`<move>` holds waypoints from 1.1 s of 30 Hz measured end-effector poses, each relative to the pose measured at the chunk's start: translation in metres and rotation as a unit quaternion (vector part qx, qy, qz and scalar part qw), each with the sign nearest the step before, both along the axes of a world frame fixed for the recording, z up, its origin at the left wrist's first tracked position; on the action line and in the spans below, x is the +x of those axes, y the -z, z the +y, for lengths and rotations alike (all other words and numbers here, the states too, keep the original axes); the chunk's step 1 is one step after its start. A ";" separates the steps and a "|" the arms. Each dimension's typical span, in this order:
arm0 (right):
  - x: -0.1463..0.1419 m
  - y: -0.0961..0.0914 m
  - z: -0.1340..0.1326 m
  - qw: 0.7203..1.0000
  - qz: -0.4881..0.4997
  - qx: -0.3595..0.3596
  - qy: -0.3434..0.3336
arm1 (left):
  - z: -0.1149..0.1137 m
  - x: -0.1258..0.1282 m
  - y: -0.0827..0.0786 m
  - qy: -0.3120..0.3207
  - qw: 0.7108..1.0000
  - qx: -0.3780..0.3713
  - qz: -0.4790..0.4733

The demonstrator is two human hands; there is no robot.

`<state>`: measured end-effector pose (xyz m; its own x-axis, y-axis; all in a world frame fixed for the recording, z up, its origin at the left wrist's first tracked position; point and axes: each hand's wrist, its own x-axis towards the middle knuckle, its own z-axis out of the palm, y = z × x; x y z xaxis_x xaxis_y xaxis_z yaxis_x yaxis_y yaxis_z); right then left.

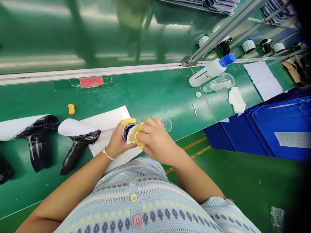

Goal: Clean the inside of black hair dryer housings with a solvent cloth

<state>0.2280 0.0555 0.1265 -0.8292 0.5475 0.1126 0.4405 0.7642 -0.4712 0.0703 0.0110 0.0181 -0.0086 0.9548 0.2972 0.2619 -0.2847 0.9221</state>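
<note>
Top: pale blue knit cardigan [145,197] at 6 o'clock, banded with cream and yellow stripes and rows of small navy flower-like motifs
Buttons: pale blue button [131,183], yellow button [133,197] and pink button [137,220] down the front, each round with two holes
Sleeve: right sleeve [215,208] at 5 o'clock, in the same pale striped knit, ending on the upper arm
Bracelet: thin strand of small pale beads [108,154] at 8 o'clock, on the left wrist [105,151]
Fingertips: yellow finger cots [128,121] at the centre, on the left hand [118,140] and right hand [157,139]
</note>
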 end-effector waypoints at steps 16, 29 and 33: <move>-0.013 0.023 0.029 0.919 0.163 -0.312 0.177 | 0.001 0.000 -0.001 -0.013 1.000 -0.025 -0.005; -0.014 0.022 0.031 0.889 0.141 -0.392 0.191 | 0.003 0.002 0.001 -0.012 1.000 -0.019 -0.018; -0.009 0.023 0.029 0.856 0.161 -0.442 0.215 | 0.003 0.002 0.002 -0.001 0.999 -0.018 -0.029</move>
